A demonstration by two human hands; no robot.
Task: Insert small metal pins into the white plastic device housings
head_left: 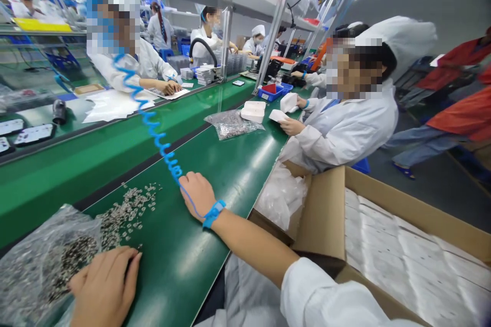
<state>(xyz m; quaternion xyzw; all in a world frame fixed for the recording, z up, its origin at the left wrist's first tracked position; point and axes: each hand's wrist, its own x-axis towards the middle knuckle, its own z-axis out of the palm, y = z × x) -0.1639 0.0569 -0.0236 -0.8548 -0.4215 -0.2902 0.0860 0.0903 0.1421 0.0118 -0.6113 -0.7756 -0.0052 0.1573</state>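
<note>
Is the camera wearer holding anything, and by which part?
It cannot be told: nothing held shows in the left hand, by the plastic bag, or in the right hand, but their undersides are hidden.

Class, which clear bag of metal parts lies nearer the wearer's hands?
The lower-left bag, beside the left hand, with loose parts spread next to it; the other bag lies farther off, by white trays.

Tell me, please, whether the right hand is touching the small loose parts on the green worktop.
Apart: the head view shows a bare strip of green worktop between the right hand and the nearest small loose parts.
</note>
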